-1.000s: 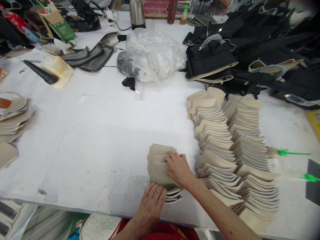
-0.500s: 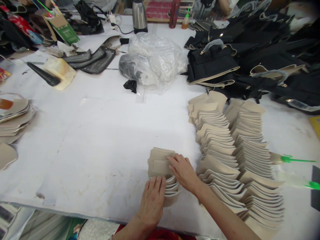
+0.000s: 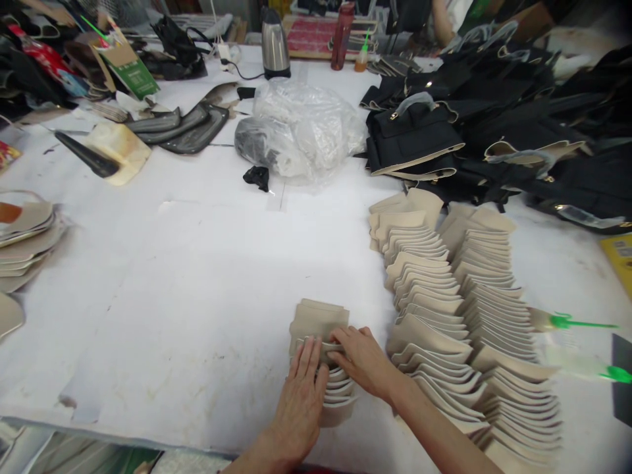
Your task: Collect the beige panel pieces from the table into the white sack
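Note:
A small fanned stack of beige cut pieces (image 3: pixel 318 321) lies on the white table (image 3: pixel 197 296) near its front edge. My left hand (image 3: pixel 301 395) lies flat on the near part of the stack, fingers stretched forward. My right hand (image 3: pixel 363 359) rests on the stack from the right, its fingertips pressing on a piece's edge. To the right run two long overlapping rows of the same beige pieces (image 3: pixel 459 316).
Black handbags (image 3: pixel 444 131) are piled at the back right. A crumpled plastic bag (image 3: pixel 301 125), a kettle (image 3: pixel 274 46) and dark curved parts (image 3: pixel 182 122) lie at the back. Green-tipped glue bottles (image 3: pixel 567 322) sit at the right, beige pieces (image 3: pixel 24 237) at the left.
Both hands slid forward over the small stack, spreading its pieces into a fan toward me. The camera view dipped slightly.

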`<move>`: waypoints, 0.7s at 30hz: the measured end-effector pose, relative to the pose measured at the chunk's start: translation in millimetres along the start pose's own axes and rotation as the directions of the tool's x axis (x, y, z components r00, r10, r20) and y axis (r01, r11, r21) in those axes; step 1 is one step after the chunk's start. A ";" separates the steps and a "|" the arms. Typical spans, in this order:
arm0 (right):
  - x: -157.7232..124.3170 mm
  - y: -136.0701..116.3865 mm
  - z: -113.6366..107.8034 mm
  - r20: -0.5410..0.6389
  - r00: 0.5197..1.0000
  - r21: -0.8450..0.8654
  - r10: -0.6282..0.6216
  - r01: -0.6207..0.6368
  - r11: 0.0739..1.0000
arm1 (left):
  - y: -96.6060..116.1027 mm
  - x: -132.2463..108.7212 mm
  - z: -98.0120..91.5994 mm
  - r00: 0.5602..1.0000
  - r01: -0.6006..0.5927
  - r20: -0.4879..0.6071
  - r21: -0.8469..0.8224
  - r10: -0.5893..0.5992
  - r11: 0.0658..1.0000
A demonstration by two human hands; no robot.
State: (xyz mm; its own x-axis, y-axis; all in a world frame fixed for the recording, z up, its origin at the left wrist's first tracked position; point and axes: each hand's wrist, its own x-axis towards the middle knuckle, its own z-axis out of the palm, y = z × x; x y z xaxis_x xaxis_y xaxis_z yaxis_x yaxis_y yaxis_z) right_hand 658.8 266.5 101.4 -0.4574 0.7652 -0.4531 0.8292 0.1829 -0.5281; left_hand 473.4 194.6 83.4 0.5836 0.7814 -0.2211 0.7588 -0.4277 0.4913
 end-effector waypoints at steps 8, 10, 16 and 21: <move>26.1 24.0 -6.8 -0.063 0.989 0.015 0.136 -0.135 0.991 | -6.1 3.2 6.8 0.994 0.017 0.112 0.023 -0.019 1.000; 39.4 26.6 -7.2 -0.096 0.983 -0.015 0.154 -0.156 0.988 | -5.7 4.9 5.8 0.994 0.021 0.105 0.026 -0.023 0.999; 38.5 17.4 -5.0 -0.151 0.985 -0.048 0.080 -0.088 0.995 | -2.1 4.2 0.6 0.992 0.027 0.124 0.058 -0.034 0.998; 5.7 13.1 7.3 -0.135 0.990 0.017 0.033 -0.031 0.999 | -0.7 -2.7 4.0 0.997 0.024 0.070 0.091 -0.031 0.996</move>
State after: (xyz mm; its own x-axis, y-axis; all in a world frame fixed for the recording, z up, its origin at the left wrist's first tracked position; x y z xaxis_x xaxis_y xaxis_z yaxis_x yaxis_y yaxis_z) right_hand 664.7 268.8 86.7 -0.3822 0.8470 -0.3695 0.8374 0.1483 -0.5261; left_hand 472.5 190.9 80.3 0.5787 0.7605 -0.2944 0.7959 -0.4479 0.4074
